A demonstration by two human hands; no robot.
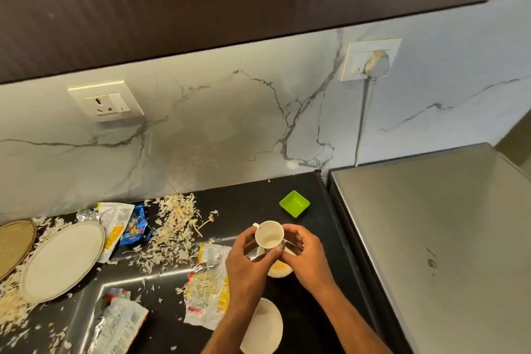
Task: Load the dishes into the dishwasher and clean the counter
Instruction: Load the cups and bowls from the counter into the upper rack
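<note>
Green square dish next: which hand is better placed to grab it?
Right, probably. The green square dish sits behind and right of the right hand; the left hand is farther. Both grip the white cup.

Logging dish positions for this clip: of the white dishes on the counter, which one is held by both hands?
The white cup, gripped by the left hand and right hand above a small bowl. The oval plate and near bowl lie untouched.

The dark counter (pixel 247 198) carries a green square dish (pixel 294 203) near the wall, a large white plate (pixel 63 261) beside a woven mat (pixel 13 241) at left, scattered pale shavings (pixel 175 221), torn wrappers (pixel 207 290) and a white bowl (pixel 265 325) at the near edge
</note>
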